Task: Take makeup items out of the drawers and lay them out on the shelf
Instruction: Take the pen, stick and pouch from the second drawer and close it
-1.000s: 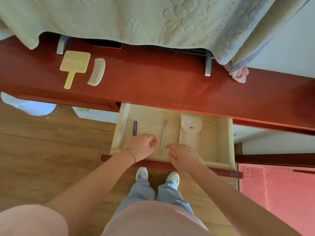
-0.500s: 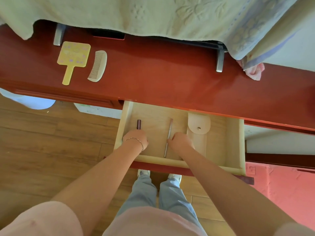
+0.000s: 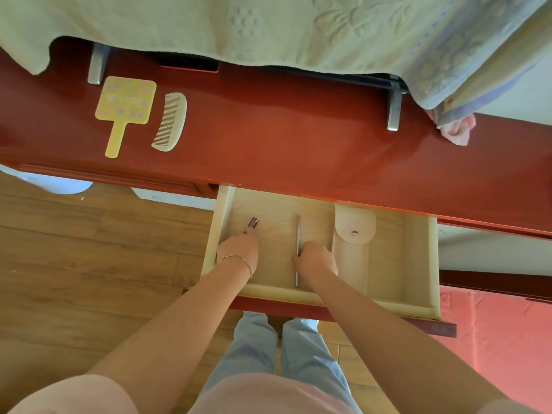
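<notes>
Both hands [image 3: 239,249] [image 3: 316,259] inside open drawer [image 3: 418,264]

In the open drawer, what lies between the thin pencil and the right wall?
In the head view, the beige snap pouch lies between the thin pencil and the drawer's right wall; beyond it, bare wood.
</notes>
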Action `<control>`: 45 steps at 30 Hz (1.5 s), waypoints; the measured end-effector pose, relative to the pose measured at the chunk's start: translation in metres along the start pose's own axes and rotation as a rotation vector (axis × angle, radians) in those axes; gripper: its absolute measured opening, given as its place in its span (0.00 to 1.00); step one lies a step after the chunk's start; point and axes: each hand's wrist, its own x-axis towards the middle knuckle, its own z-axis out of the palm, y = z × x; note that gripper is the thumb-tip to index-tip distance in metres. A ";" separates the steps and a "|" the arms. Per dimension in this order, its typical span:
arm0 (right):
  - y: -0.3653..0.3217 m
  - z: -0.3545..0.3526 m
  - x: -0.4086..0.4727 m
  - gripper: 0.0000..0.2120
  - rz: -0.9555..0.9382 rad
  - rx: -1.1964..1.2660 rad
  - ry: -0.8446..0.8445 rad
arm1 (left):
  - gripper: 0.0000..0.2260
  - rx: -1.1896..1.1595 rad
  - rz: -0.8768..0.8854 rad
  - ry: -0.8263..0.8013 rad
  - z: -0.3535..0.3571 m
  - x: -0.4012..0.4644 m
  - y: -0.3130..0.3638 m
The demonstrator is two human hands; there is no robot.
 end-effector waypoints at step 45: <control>-0.135 -0.117 0.001 0.08 -0.351 0.263 0.285 | 0.12 -0.443 0.134 0.592 -0.170 0.038 -0.064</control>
